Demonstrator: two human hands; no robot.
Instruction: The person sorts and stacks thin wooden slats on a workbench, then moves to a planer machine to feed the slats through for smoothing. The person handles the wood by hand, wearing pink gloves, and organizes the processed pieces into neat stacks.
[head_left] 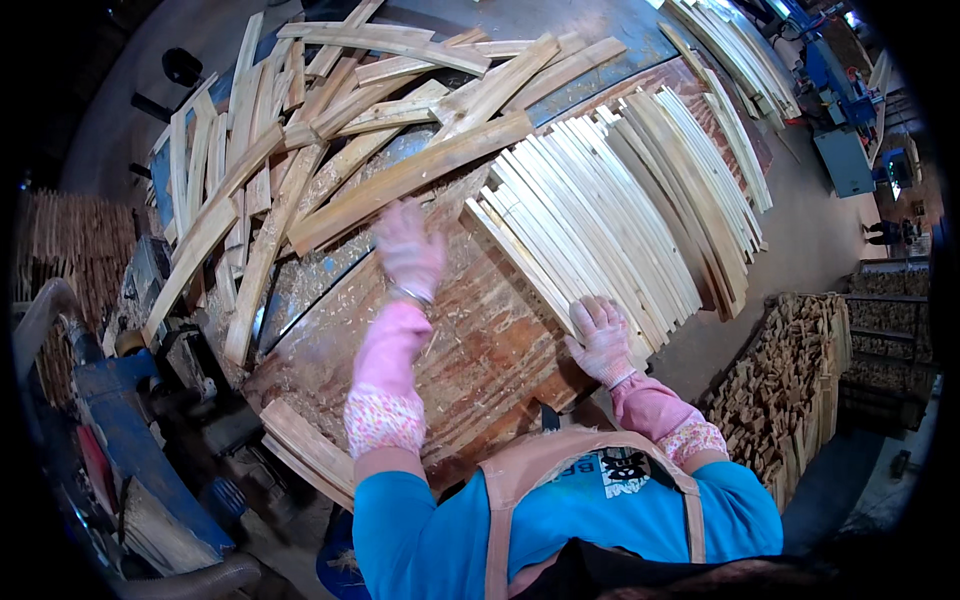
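The left hand (410, 255) is left of the slat row (590, 215), fingers loosely spread, empty. The right hand (603, 345) rests at the row's near edge, fingers spread, not gripping.

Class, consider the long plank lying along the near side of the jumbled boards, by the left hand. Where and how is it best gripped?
Probably around the middle of the long plank, with the left hand coming from the near side: its near edge faces brown tabletop, while jumbled boards crowd its far side.
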